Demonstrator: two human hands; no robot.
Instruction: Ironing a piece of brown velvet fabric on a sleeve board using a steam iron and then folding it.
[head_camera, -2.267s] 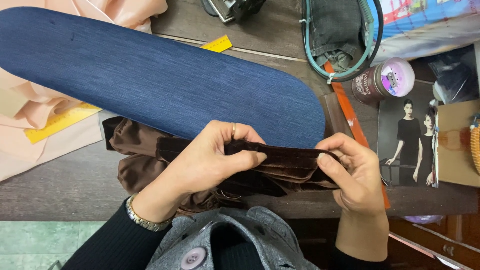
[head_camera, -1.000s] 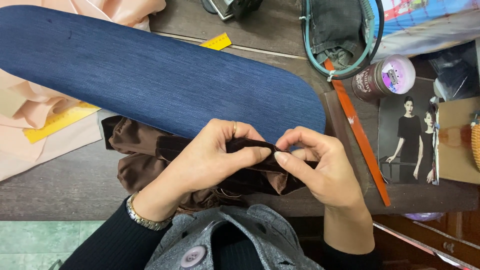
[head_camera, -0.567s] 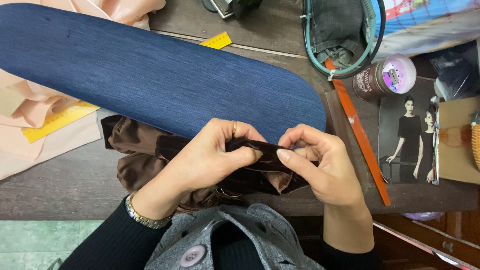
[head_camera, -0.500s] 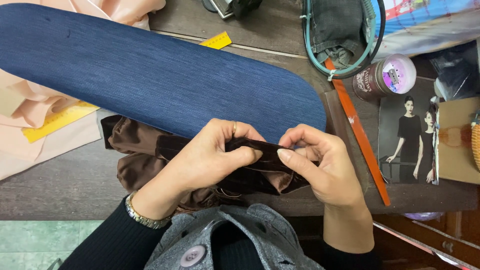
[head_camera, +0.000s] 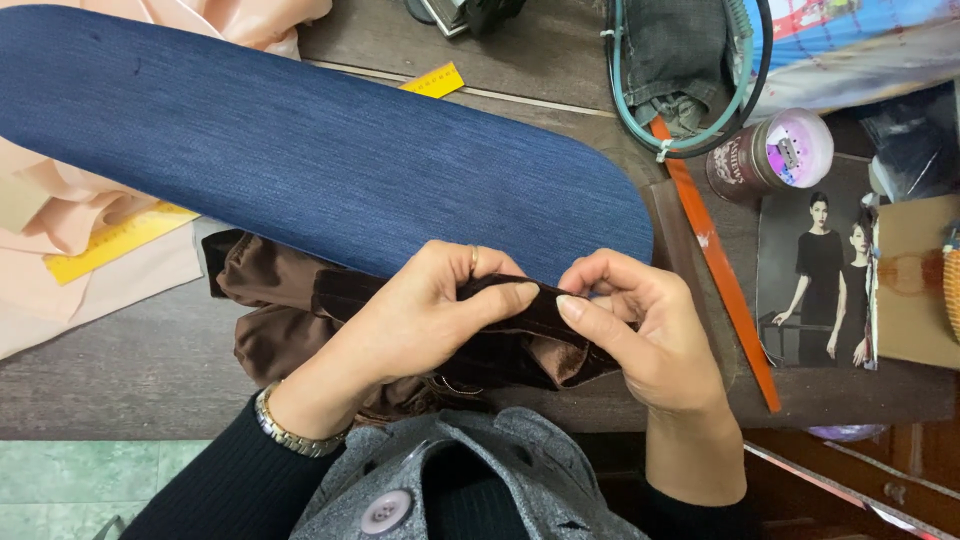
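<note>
— Velvet, dark brown: the brown fabric (head_camera: 300, 310) lies bunched just below the blue padded board (head_camera: 320, 160), at the board's near edge.

— And the hands?

— The left hand (head_camera: 420, 320) and right hand (head_camera: 640, 330), just below the board's rounded end, each pinch a folded edge, fingertips (head_camera: 520, 293) nearly meeting, likely to hold the crease flat.

— Beyond the board?

— An orange ruler (head_camera: 715, 265) lies right of its tip.
</note>
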